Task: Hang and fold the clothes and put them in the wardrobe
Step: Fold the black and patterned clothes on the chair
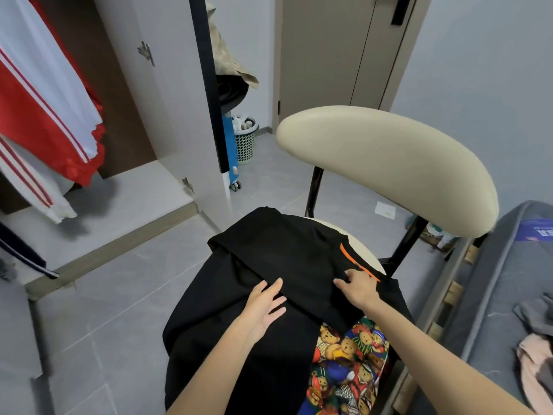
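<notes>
Pressing smooth black fabric (284, 250), left hand (266, 307) lies spread flat; right hand (359, 287) pinches its fold.

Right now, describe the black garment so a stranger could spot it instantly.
Find the cream chair mid-room. The black garment drapes over its seat. Unlike the teddy-bear print fabric beside it, it is plain black with an orange strip.

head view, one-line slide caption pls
Left hand and right hand rest on a black garment with orange trim spread over a cream padded chair beside an open wardrobe.
</notes>
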`<state>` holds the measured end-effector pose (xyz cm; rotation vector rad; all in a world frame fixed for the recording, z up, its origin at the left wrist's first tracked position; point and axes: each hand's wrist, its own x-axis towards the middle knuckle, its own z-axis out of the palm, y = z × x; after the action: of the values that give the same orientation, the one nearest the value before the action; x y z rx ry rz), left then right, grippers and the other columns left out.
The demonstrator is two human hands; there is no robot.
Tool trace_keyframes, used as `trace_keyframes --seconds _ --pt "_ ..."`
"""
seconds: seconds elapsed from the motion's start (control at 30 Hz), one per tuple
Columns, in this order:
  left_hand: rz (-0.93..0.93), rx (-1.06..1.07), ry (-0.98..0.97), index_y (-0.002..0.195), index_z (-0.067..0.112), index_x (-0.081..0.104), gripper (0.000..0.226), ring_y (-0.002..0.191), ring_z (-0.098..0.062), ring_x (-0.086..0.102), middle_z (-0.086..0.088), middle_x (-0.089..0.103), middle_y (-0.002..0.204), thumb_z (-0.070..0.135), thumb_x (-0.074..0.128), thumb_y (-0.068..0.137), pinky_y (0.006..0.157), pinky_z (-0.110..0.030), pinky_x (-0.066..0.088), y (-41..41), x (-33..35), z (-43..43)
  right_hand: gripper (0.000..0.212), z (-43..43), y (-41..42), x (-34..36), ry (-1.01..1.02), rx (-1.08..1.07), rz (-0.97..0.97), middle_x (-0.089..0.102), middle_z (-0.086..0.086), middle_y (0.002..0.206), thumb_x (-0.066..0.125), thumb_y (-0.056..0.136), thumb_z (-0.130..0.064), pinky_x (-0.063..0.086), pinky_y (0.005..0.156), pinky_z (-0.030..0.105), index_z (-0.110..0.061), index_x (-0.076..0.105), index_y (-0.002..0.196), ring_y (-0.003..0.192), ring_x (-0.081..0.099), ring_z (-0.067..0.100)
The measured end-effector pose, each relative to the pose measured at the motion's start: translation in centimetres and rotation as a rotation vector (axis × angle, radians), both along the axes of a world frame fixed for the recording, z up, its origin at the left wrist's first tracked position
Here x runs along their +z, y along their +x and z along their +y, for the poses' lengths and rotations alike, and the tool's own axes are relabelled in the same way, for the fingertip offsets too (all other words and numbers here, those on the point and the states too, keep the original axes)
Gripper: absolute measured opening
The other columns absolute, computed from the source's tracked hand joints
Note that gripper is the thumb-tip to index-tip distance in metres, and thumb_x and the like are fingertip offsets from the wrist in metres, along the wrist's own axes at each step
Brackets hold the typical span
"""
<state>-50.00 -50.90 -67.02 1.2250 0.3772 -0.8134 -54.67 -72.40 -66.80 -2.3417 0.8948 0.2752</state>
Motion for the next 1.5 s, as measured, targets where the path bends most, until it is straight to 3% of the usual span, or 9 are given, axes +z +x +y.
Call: trace_keyframes --seconds 0.2,0.33,0.5,0.63,0.87,1.17,1.27,1.37,1.5 --pt "-0.034 0.001 -0.021 0.141 0.001 0.035 0.056 0.092 -0.021 0.069 -0.009 0.061 0.118 0.013 0.063 0.093 0.079 -0.031 0.056 -0.2 0.7 -3.0 0.017 -0.8 -1.6 3.5 0.029 -0.034 -0.384 0.061 0.004 0.098 0.047 0.098 -0.019 0.045 0.08 0.034 -0.012 0.053 0.112 0.094 0.06 0.025" --pt "-0.06 -0.154 0.23 0.116 0.004 0.047 0.027 0.08 -0.017 0.067 -0.01 0.059 0.117 0.012 0.059 0.093 0.064 -0.026 0.057 -2.5 1.6 -5.0 0.01 -3.1 -5.3 2.6 0.02 -0.009 -0.101 0.058 -0.001 0.081 0.058 0.089 -0.023 0.039 0.065 0.03 -0.019 0.05 0.085 0.077 0.056 0.019" --pt "-0.229 0.043 0.666 0.127 0.004 0.032 0.054 0.124 -0.034 0.037 -0.018 0.031 0.138 0.009 0.066 0.085 0.089 -0.032 0.039 -5.5 0.9 -5.7 0.029 -5.5 -9.6 0.0 -0.089 -0.253 -0.256 0.063 0.01 0.114 0.06 0.09 -0.021 0.043 0.089 0.034 -0.008 0.058 0.116 0.113 0.055 0.029" --pt "-0.539 -0.151 0.688 0.117 0.018 0.048 0.033 0.121 -0.025 0.031 -0.006 0.035 0.128 0.01 0.06 0.087 0.092 -0.028 0.032 -6.5 0.7 -7.0 0.06 -8.0 -11.4 -1.4 -0.021 -0.246 0.035 0.053 0.015 0.135 0.069 0.081 -0.021 0.038 0.102 0.033 -0.002 0.047 0.134 0.128 0.045 0.033" --pt "-0.847 -0.787 0.56 0.131 0.025 0.051 0.039 0.13 -0.015 0.039 0.004 0.046 0.134 0.015 0.052 0.093 0.103 -0.023 0.032 -8.4 0.4 -10.7 0.029 -8.5 -11.9 -4.4 0.135 -0.199 0.034 0.059 0.014 0.121 0.059 0.095 -0.024 0.038 0.083 0.027 -0.006 0.05 0.116 0.114 0.055 0.028" --pt "-0.839 -0.817 0.556 0.15 0.032 0.024 0.069 0.138 -0.022 0.033 -0.004 0.035 0.148 0.033 0.061 0.092 0.112 -0.036 0.033 -7.6 0.2 -11.6 0.017 -10.7 -9.7 3.9 0.266 -0.02 -0.351 0.068 0.019 0.09 0.048 0.101 -0.025 0.056 0.073 0.039 -0.01 0.048 0.092 0.077 0.067 0.028" --pt "-0.913 -0.633 0.45 0.151 0.039 0.011 0.086 0.119 -0.007 0.046 0.002 0.041 0.129 0.037 0.068 0.087 0.095 -0.023 0.042 -7.9 1.3 -12.3 0.029 -10.8 -8.6 7.1 0.377 0.047 -0.426 0.066 0.009 0.077 0.057 0.097 -0.027 0.05 0.06 0.016 0.002 0.06 0.099 0.063 0.061 0.009" --pt "-1.05 -0.459 0.432 0.149 0.049 0.003 0.087 0.086 -0.002 0.058 0.009 0.048 0.104 0.028 0.064 0.091 0.078 -0.015 0.048 -7.1 2.9 -12.7 0.023 -10.3 -8.7 8.2 0.55 0.128 -0.393 0.075 0.006 0.091 0.059 0.096 -0.027 0.051 0.068 0.014 -0.007 0.069 0.099 0.079 0.071 0.011" --pt "-1.428 -0.723 0.642 0.145 0.056 0.001 0.084 0.075 -0.008 0.051 0.007 0.041 0.099 0.018 0.056 0.095 0.066 -0.026 0.047 -5.3 5.4 -12.9 0.023 -10.1 -9.6 8.4 0.644 0.235 -0.327 0.074 0.003 0.105 0.057 0.096 -0.018 0.053 0.084 0.018 -0.013 0.068 0.116 0.098 0.07 0.014"
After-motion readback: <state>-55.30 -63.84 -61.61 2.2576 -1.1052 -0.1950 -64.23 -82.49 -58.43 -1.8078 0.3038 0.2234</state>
